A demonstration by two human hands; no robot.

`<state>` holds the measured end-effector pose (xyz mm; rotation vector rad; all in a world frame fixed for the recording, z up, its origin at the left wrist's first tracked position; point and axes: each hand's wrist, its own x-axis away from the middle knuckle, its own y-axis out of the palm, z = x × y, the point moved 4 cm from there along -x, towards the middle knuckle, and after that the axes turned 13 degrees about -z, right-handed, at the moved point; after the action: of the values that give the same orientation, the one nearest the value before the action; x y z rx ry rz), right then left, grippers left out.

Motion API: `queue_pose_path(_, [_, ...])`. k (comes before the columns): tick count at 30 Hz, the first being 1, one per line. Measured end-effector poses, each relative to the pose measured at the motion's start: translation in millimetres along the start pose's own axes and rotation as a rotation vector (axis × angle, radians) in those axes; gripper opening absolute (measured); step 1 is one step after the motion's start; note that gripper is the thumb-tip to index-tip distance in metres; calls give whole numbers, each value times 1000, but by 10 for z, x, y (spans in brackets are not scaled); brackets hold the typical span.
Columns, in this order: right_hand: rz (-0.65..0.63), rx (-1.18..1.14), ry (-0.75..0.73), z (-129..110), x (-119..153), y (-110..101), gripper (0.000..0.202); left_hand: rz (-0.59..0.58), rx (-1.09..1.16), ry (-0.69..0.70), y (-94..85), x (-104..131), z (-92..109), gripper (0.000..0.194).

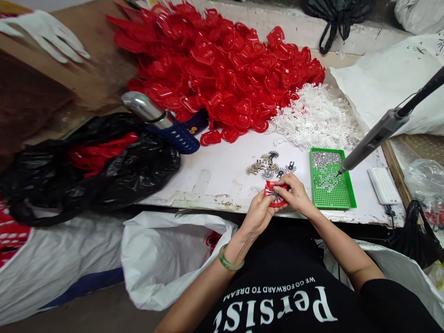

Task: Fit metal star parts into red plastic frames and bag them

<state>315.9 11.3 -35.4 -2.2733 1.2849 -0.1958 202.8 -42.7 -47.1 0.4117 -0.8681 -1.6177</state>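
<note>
Near the table's front edge I hold a red plastic piece [278, 201] with a dark spoked metal part on its face. My left hand [261, 210] grips its left and lower side, a green bangle on the wrist. From the right, my right hand [294, 193] closes on its upper edge, thumb pressed on the face. Just beyond lie several loose spoked metal pieces [267, 175], some dark, some brassy. To the right sits a green perforated tray [351, 194] with small shiny screws in it. An electric screwdriver [373, 141] hangs with its tip over the tray.
A big heap of red plastic pieces [222, 69] covers the back, beside a pile of white spoked pieces [315, 118]. At left are a black bag [138, 175] and a metal flask in a blue holder [178, 134]. A white sack [149, 259] stands open below; a white box [384, 185] lies right.
</note>
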Motion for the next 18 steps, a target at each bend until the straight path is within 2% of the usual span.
queue_pose_path(6, [-25, -13, 11, 29, -22, 8, 12, 31, 108, -36, -52, 0, -10, 23])
queue_pose_path(18, [-45, 21, 35, 20, 26, -2, 13, 1, -51, -36, -27, 11, -46, 31])
